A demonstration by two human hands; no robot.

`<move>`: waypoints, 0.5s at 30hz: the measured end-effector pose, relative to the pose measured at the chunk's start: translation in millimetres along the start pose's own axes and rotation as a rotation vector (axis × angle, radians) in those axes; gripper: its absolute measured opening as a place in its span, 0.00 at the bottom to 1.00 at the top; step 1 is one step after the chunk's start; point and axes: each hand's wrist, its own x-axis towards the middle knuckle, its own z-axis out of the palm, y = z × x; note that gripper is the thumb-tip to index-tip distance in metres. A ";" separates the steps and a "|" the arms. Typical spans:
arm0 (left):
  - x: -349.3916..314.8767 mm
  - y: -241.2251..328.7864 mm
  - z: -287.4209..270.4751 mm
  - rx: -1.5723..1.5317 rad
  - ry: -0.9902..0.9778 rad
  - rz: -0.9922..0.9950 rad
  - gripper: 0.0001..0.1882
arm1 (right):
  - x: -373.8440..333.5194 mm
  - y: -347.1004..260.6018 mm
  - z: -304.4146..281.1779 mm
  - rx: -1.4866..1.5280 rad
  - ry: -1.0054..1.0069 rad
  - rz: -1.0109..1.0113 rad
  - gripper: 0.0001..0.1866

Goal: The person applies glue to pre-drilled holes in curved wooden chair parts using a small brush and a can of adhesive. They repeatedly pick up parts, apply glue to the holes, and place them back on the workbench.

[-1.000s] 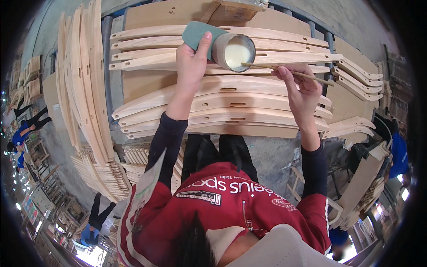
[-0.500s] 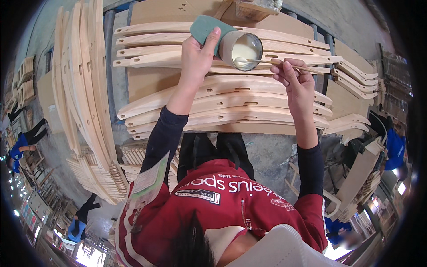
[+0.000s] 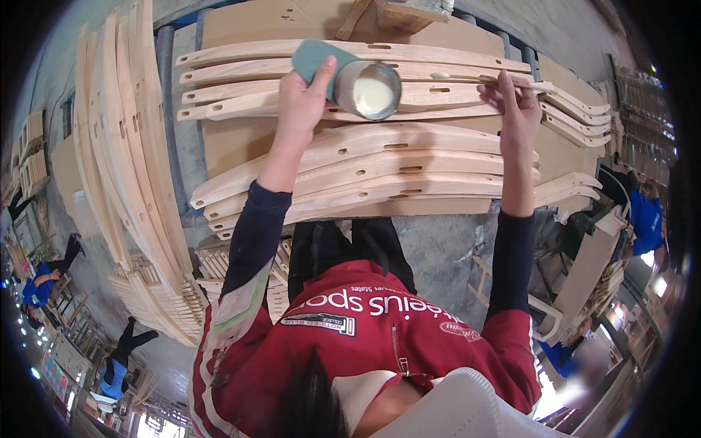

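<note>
My left hand point(image 3: 303, 102) is closed around a clear cup point(image 3: 337, 82) of cream-coloured liquid point(image 3: 374, 93), tilted so its mouth shows. A flat green pad point(image 3: 309, 55) with rounded corners is pinned under the thumb of that same hand. Between the fingertips of my right hand point(image 3: 517, 109) is a thin stick point(image 3: 471, 77), its whitish tip pointing left, apart from the cup. Both hands hover over pale curved wooden slats point(image 3: 241, 91) with oval slots, laid side by side. A nearer row of curved slats point(image 3: 365, 171) lies below my hands.
Cardboard point(image 3: 241, 139) lies under the slats. More long slats point(image 3: 131, 146) are stacked at left, and short curved pieces point(image 3: 577, 120) lie at right. A wooden block point(image 3: 412, 14) stands at the far edge. People in blue point(image 3: 646, 219) are in the background.
The stick has come out of the cup and moved right with my right hand. My left hand, with cup and pad, has shifted slightly left.
</note>
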 end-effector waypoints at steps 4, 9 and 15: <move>-5.7 -1.1 -19.4 0.035 0.023 -0.040 0.17 | 20.2 23.2 -7.8 -0.601 0.012 -0.132 0.12; -16.1 -4.7 -38.3 0.018 0.062 -0.058 0.18 | 24.5 42.5 -2.1 -0.768 -0.038 -0.150 0.13; -21.4 -7.1 -45.9 -0.003 0.109 -0.062 0.18 | 24.5 45.8 -6.0 -0.901 -0.015 -0.172 0.14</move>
